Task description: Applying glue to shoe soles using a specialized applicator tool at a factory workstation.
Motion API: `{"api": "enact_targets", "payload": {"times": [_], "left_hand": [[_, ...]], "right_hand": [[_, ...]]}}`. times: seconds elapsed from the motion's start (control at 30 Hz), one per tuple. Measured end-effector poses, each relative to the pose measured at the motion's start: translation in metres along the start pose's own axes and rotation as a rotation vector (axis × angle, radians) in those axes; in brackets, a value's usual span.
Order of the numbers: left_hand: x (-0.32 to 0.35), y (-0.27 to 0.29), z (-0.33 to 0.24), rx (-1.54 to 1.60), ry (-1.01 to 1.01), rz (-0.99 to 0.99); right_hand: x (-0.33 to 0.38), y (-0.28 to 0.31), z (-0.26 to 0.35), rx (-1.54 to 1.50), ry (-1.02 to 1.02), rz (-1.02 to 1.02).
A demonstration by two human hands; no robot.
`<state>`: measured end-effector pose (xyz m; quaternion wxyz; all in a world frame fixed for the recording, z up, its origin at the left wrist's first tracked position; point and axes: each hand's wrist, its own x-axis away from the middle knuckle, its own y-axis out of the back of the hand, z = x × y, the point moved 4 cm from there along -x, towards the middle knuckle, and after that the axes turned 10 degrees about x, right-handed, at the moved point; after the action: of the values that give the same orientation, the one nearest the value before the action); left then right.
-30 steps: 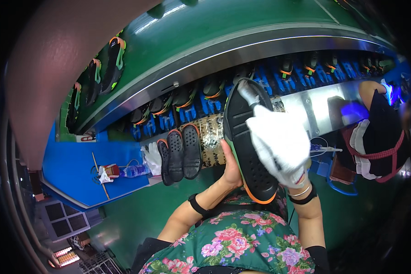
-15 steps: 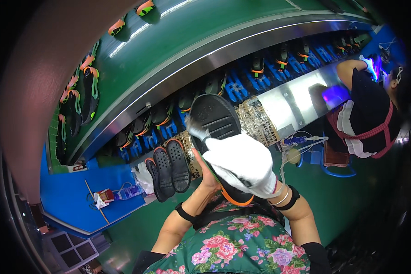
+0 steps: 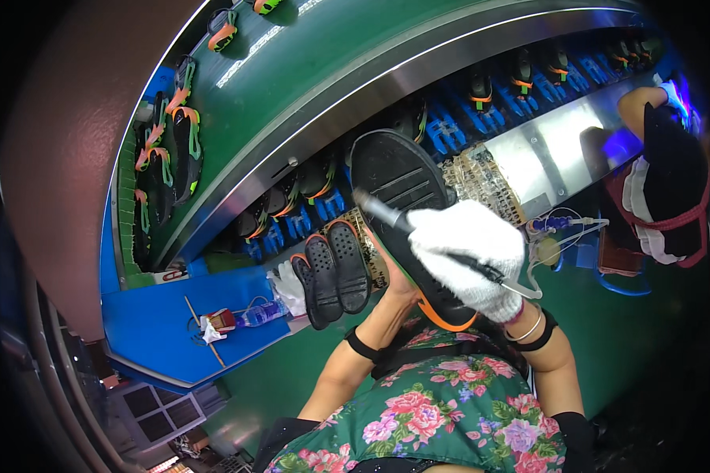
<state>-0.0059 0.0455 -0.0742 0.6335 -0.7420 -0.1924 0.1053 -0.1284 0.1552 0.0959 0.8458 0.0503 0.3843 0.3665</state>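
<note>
Our gloved right hand is closed around a pen-like tool, tip on the black sole. Our left hand, mostly hidden, seems to grip the sole from beneath, just right of the sole pair on the bench.

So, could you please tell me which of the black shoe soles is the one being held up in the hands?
The large black sole with the orange heel edge, raised under the white-gloved right hand; the pair of soles lies flat on the bench.
</note>
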Motion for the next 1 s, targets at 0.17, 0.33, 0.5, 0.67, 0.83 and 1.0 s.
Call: {"api": "enact_targets", "payload": {"times": [0.17,0.33,0.5,0.67,0.83,1.0], "left_hand": [[-0.002,-0.016,0.008,-0.009,0.059,-0.012],[-0.002,-0.004,-0.002,0.047,0.106,0.265],[-0.002,-0.01,0.0,-0.005,0.218,0.071],[0.001,-0.004,-0.012,0.145,0.212,0.295],[-0.006,-0.013,-0.017,-0.397,0.196,-0.005],[-0.015,-0.039,-0.008,-0.27,0.112,-0.219]], "right_hand": [[0.008,-0.01,0.007,0.198,0.139,0.007],[0.009,0.0,-0.001,-0.068,0.011,0.049],[0.016,-0.011,0.0,0.163,0.047,0.045],[0.01,-0.004,-0.002,-0.07,0.026,0.004],[0.021,-0.012,0.009,0.139,0.095,0.09],[0.022,-0.004,-0.007,-0.084,-0.034,-0.01]]}}
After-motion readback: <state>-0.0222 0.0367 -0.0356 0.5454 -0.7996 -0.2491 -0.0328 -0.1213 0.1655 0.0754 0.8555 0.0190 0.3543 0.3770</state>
